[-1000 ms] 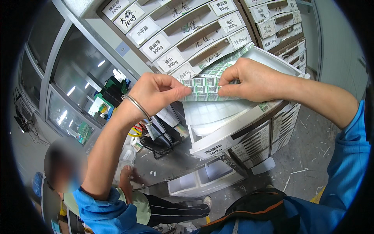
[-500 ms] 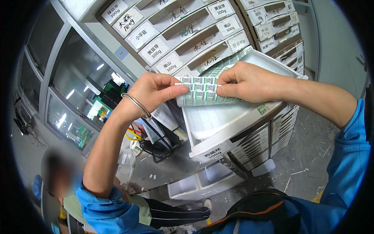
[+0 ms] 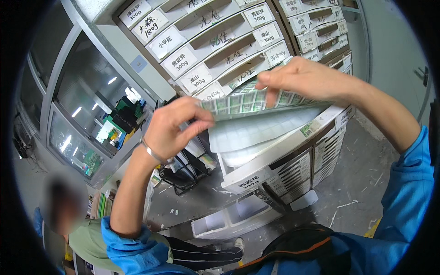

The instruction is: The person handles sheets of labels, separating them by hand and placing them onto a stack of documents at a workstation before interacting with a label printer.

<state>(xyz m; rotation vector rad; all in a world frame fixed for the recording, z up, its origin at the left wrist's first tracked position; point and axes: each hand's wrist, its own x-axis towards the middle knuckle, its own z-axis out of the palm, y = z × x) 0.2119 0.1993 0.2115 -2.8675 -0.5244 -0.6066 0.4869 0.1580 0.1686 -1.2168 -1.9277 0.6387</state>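
Observation:
A sheet of green-and-white printed labels (image 3: 236, 104) is raised and curled over an open white drawer. My left hand (image 3: 178, 126) pinches its left end between thumb and fingers. My right hand (image 3: 305, 80) is over the sheet's upper side, with the thumb down in front of the printed strip; its fingertips are smeared, so I cannot tell whether they grip. Under the raised sheet lies a pale sheet with a faint grid (image 3: 247, 133). The white drawer (image 3: 238, 183) is pulled out below the sheets, and its far part is hidden by them and my right hand.
Behind stands a cabinet of labelled white drawers (image 3: 206, 41), with a second stack (image 3: 316, 27) to its right. Black wire racks with papers (image 3: 181, 176) stand left of the open drawer. A lower white divided tray (image 3: 224, 222) sits below. At lower left is another person (image 3: 94, 243).
My right hand has moved up, and my left hand slightly left and down. The label sheet has lifted and curled, exposing the pale sheet beneath it. The view has shifted slightly.

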